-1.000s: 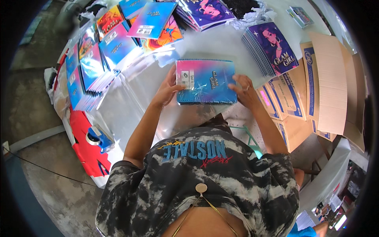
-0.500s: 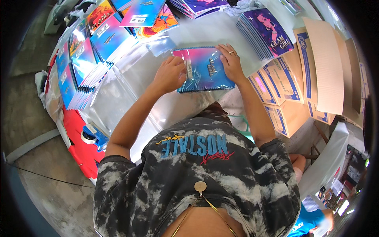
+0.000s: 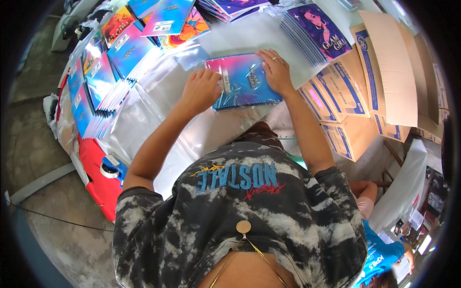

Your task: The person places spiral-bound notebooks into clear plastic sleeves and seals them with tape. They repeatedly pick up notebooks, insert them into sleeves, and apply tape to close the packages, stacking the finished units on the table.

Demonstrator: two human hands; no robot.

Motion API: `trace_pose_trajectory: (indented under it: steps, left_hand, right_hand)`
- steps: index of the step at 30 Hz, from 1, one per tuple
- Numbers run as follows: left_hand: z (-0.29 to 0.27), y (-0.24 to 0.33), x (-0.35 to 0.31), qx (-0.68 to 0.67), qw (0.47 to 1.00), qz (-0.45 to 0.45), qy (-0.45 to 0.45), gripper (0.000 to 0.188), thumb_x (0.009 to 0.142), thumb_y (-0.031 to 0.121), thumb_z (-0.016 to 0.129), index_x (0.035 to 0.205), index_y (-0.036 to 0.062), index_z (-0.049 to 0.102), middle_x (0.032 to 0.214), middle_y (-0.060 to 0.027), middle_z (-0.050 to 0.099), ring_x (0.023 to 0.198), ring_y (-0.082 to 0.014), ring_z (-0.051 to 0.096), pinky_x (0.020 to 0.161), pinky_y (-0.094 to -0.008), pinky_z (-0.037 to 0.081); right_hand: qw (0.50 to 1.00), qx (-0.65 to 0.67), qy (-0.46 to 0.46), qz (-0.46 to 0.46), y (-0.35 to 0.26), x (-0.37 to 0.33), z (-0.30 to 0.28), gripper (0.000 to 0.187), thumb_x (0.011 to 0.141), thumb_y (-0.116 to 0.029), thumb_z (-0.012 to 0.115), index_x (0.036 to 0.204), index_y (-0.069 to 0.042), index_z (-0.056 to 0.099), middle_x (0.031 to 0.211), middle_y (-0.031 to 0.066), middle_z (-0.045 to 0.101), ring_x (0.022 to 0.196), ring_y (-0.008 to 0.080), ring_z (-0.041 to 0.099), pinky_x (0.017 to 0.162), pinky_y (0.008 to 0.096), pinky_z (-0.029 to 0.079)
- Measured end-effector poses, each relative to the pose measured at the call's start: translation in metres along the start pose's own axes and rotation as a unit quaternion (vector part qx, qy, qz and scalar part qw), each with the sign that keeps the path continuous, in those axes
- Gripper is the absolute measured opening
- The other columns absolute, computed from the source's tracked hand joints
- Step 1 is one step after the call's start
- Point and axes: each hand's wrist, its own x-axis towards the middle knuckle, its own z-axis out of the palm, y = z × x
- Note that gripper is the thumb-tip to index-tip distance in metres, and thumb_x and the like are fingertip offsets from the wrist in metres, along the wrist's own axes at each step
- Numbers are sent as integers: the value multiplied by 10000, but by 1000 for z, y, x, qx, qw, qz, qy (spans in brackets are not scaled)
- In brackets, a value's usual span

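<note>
Two bare hands rest on a flat, rectangular pack of spiral notebooks (image 3: pixel 245 79) near the table's close edge, its cover running from pink to blue under crinkled, glossy clear film. The left hand (image 3: pixel 204 90) lies over the pack's left end, fingers bent and close together. The right hand (image 3: pixel 277 72), with a smooth ring on one finger, lies along the far right corner, fingers extended side by side and thumb a little apart on the film. The left knuckles hide the fingertips, so I cannot tell whether that hand pinches film or only presses.

A slick, translucent plastic sheet (image 3: pixel 144 127) covers the table, catching pale reflections. Along its left side, pink-and-blue notebook stacks (image 3: pixel 98 84) fan out their white page edges; a fiery orange notebook (image 3: pixel 192 26) lies partly under others. A neat purple stack (image 3: pixel 319 33) with coiled bindings stands at the far right. Matte brown cardboard boxes (image 3: pixel 343 91) crowd the right side, one large flap (image 3: pixel 391 67) rising beside them. A blue tape dispenser (image 3: pixel 117 170) sits by red sheeting (image 3: pixel 98 161) at the left edge. Behind the boxes, lower right, is another person in a blue shirt (image 3: pixel 384 252).
</note>
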Motion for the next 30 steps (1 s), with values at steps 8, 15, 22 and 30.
trace_pose_trajectory:
  steps: [8,15,22,30]
  left_hand:
    - [-3,-12,17,24,996,34,-84,139,803,158,522,893,65,574,932,-99,515,961,-269,472,816,-368,397]
    - [-3,-27,21,19,978,68,-194,223,824,215,512,908,23,589,986,-138,515,1001,-297,462,874,-400,384]
    - [-1,-32,26,-134,964,50,-226,288,803,340,620,882,64,609,995,-125,504,1025,-297,431,899,-433,348]
    - [-5,-61,2,-340,921,36,-187,233,821,267,628,721,64,573,943,-63,493,940,-195,449,852,-333,365]
  right_hand:
    - [1000,-2,2,14,-4,0,-1,326,894,-160,447,1202,-211,539,1280,-25,498,1269,196,373,1025,476,243]
    - [1000,-2,-13,18,-10,-1,-3,321,893,-145,457,1194,-218,542,1284,-42,496,1275,175,364,1010,472,245]
    - [999,2,-24,24,-10,-2,-5,319,890,-154,467,1192,-223,542,1295,-49,491,1273,170,365,1005,462,244]
    - [999,25,-40,13,-5,1,-6,351,903,-173,450,1248,-190,515,1313,-5,483,1288,187,356,1014,417,255]
